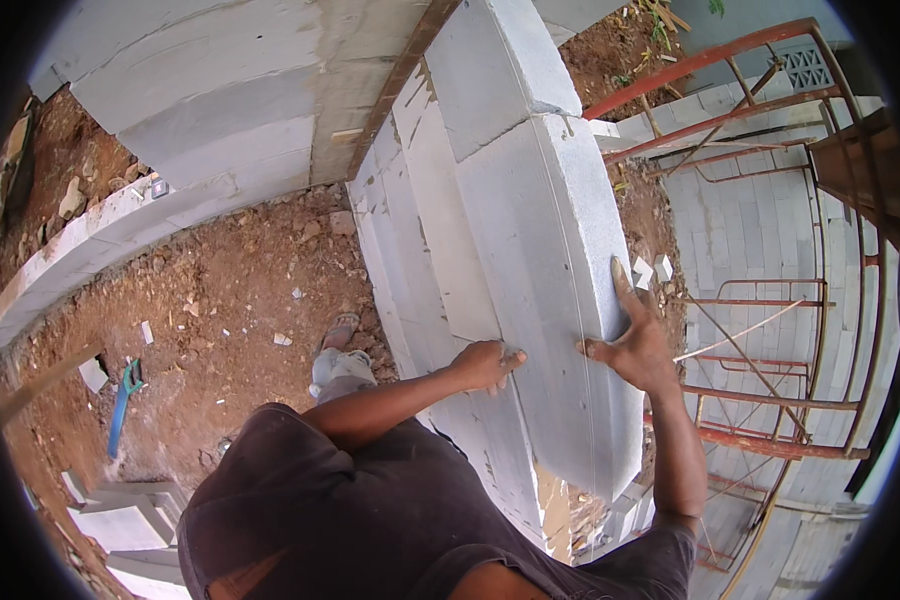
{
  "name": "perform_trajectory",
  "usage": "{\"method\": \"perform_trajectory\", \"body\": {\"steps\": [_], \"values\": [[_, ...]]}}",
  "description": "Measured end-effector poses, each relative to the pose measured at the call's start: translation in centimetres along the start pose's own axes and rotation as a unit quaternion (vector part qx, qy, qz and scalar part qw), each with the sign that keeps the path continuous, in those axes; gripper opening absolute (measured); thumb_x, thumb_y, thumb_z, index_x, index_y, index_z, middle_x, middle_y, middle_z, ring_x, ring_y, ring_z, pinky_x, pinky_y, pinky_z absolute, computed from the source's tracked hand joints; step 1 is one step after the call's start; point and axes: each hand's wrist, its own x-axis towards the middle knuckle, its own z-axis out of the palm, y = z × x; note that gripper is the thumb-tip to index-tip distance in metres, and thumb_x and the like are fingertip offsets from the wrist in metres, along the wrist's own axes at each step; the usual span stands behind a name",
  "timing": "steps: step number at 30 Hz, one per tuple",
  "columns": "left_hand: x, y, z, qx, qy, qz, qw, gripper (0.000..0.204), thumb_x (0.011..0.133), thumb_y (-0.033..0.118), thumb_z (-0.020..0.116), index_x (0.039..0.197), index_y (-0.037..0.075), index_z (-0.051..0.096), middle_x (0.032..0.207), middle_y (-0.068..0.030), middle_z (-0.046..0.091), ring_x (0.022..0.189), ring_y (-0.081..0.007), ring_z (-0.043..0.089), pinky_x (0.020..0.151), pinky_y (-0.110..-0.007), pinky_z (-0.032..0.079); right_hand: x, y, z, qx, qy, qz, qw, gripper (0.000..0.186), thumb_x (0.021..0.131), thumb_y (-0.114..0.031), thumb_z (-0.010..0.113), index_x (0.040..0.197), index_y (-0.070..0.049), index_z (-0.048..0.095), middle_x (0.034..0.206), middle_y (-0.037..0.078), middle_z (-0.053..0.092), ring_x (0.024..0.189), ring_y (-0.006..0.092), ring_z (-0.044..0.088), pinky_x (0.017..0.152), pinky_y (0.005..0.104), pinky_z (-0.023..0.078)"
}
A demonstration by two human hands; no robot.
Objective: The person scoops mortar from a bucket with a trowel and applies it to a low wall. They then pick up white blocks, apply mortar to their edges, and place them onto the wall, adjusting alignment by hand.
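Note:
A pale grey lightweight concrete block (560, 290) lies on top of a low wall (445, 260) of similar blocks, its near end jutting past the course below. My right hand (638, 345) grips this block's upper edge, thumb on the near side and index finger along the top; its other fingers are partly hidden. Close to the wall's face, below the top block, my left hand (485, 367) is closed with its fingers curled in. What it holds, if anything, cannot be seen. A thin line runs lengthwise along the top block's edge.
Red-brown scaffolding (820, 290) stands to the right, before another block wall (715, 225). A taller wall (220, 110) rises far left. On the rubble-strewn soil (230, 290) lies a blue-handled saw (122, 408). Spare blocks (125, 525) are stacked at lower left.

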Motion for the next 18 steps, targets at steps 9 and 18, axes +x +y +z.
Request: {"method": "perform_trajectory", "body": {"steps": [9,18], "values": [[0.3,-0.1,-1.3,0.070,-0.016,0.020,0.997,0.071,0.103,0.063,0.033,0.086,0.000,0.061,0.062,-0.0071,0.067,0.067,-0.0231,0.072,0.074,-0.038,0.058,0.8,-0.1,0.3,-0.006,0.006,0.017,1.000,0.119,0.058,-0.022,0.090,0.159,-0.011,0.029,0.133,0.026,0.051,0.126,0.0402,0.052,0.109,0.0449,0.042],[0.7,-0.4,-1.6,0.121,-0.023,0.017,0.992,0.066,0.105,0.058,0.036,0.082,0.001,0.057,0.061,-0.0079,0.064,0.062,-0.0247,0.069,0.068,-0.040,0.056,0.8,0.2,1.1,-0.022,0.008,0.028,0.999,0.118,0.060,-0.022,0.090,0.160,-0.012,0.027,0.122,0.025,0.052,0.115,0.0395,0.056,0.102,0.0436,0.047]]}}
